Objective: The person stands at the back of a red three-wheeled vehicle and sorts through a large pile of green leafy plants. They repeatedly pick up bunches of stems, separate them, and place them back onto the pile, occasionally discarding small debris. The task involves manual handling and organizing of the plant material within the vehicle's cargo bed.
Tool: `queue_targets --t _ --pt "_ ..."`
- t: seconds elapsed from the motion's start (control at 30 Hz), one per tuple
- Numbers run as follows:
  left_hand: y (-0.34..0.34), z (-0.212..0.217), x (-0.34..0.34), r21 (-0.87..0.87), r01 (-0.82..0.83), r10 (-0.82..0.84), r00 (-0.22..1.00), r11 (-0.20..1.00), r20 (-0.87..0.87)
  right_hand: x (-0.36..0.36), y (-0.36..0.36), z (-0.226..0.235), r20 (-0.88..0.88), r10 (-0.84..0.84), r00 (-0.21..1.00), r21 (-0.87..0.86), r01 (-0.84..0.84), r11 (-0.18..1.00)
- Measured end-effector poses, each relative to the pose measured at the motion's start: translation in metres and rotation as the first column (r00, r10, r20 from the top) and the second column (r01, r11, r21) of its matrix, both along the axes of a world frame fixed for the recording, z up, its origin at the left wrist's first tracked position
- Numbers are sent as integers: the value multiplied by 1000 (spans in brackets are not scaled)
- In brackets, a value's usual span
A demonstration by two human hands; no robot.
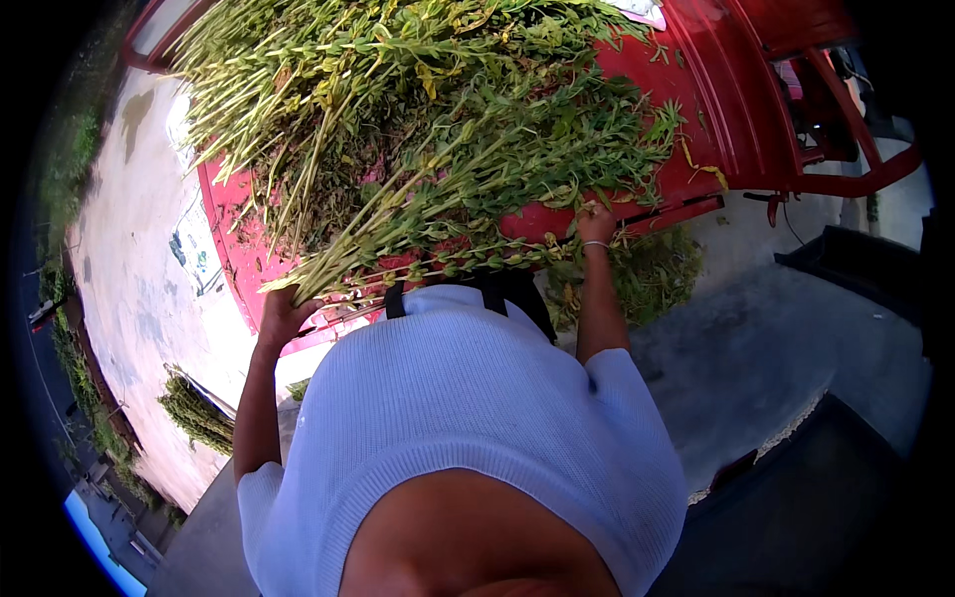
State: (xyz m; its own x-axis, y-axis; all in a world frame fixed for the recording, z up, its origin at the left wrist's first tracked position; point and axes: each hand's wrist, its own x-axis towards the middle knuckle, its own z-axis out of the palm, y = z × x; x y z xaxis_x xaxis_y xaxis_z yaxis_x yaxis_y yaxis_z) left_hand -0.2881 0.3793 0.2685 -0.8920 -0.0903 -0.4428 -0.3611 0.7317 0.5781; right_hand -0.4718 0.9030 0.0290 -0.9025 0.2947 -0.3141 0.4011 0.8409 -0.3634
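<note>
A bundle of cut green stalks with leaves and small pods (428, 204) lies slantwise across the near side of a red truck bed (227, 214). My left hand (284, 316) is closed around the pale cut ends of this bundle at the near left corner. Over at the leafy end, my right hand (595, 223) is closed beside the bed's near edge. Leaves lie against its fingers, and what they grip is partly hidden. Behind the bundle, a larger heap of similar stalks (398, 60) covers the far part of the bed, with cut ends toward the left.
Loose leaves (323, 194) litter the bed. A red frame (846, 184) stands at its right end. More greenery (647, 279) lies low beside the bed at my right. Another stalk bundle (197, 410) rests on the pale ground at left. Dark panels (856, 269) are at right.
</note>
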Motion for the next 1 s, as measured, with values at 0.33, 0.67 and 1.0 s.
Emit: queue_targets --t 0.33,0.67,1.0 --pt "6 -27 48 -104 149 -156 986 983 -57 73 29 61 550 -292 783 -763 613 206" --pt "-37 -33 67 -247 126 -176 965 961 -193 -43 -143 136 179 -326 928 -825 -39 -563" --pt "-104 -144 74 -502 118 -78 992 857 100 70 -144 67 716 -146 683 -697 689 -197"
